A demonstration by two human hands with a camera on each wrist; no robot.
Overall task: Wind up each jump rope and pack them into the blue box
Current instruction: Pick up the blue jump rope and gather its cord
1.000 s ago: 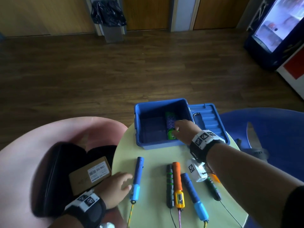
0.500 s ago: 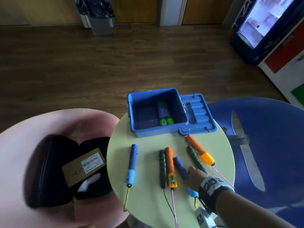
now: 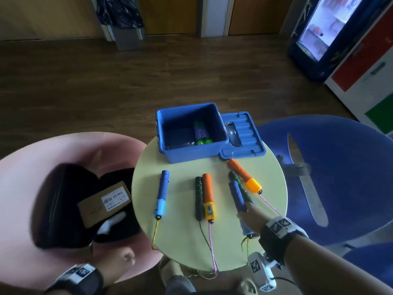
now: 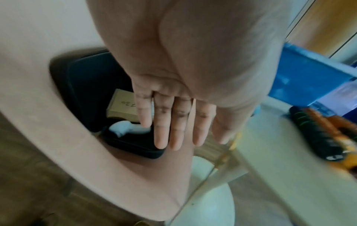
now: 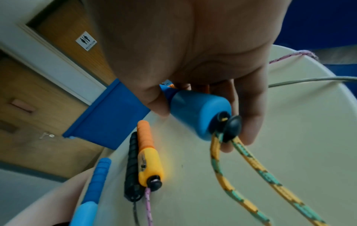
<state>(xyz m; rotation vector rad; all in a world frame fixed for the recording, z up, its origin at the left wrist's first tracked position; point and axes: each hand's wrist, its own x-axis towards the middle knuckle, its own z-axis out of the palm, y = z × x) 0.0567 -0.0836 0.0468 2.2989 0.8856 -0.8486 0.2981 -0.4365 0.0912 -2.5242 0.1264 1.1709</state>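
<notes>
The blue box point(image 3: 187, 155) stands open at the table's far side, with a wound rope with green handles point(image 3: 201, 136) inside. My right hand point(image 3: 248, 213) grips the right blue handle point(image 5: 199, 113) near its rope end; its yellow-and-green cord point(image 5: 230, 166) hangs off the near edge. The matching blue handle point(image 3: 162, 194) lies at the left. Between them lie a black handle point(image 3: 198, 199) and an orange one point(image 3: 208, 195), side by side. A second black handle point(image 3: 239, 184) and orange handle point(image 3: 244, 177) lie further right. My left hand point(image 4: 173, 122) hovers with straight fingers, empty, off the table.
The box's lid point(image 3: 244, 135) lies right of the box. The round pale table point(image 3: 180, 235) is small; cords trail over its near edge. A pink chair point(image 3: 25, 188) at the left holds an open black case point(image 3: 63, 199) with a cardboard box point(image 3: 104, 203). A blue chair point(image 3: 340, 167) stands at the right.
My right hand left the blue box, came back to the near side and took hold of the right blue handle. My left hand drew away from the left blue handle, below the table edge.
</notes>
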